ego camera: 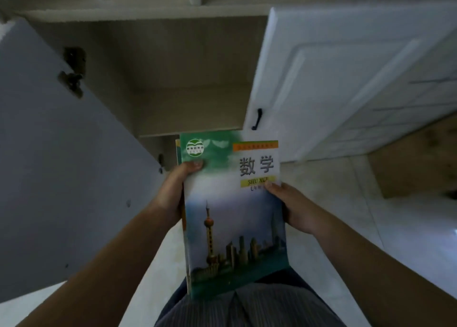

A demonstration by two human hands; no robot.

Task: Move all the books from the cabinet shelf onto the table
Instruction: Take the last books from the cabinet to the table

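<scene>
Head view: both hands grip a small stack of books (235, 210) held in front of the person's body, below the open cabinet. The left hand (173, 193) clamps the stack's edge at 9 o'clock, thumb on the green cover; the right hand (294, 208) holds the edge at 3 o'clock, thumb on the cover by the yellow label. At least one more book edge shows under the top maths book. The cabinet shelf (190, 109) at 12 o'clock shows no books on its visible part, so the cabinet looks emptied. No bench is in view; carrying the stack there and setting it down seems to be what is left.
</scene>
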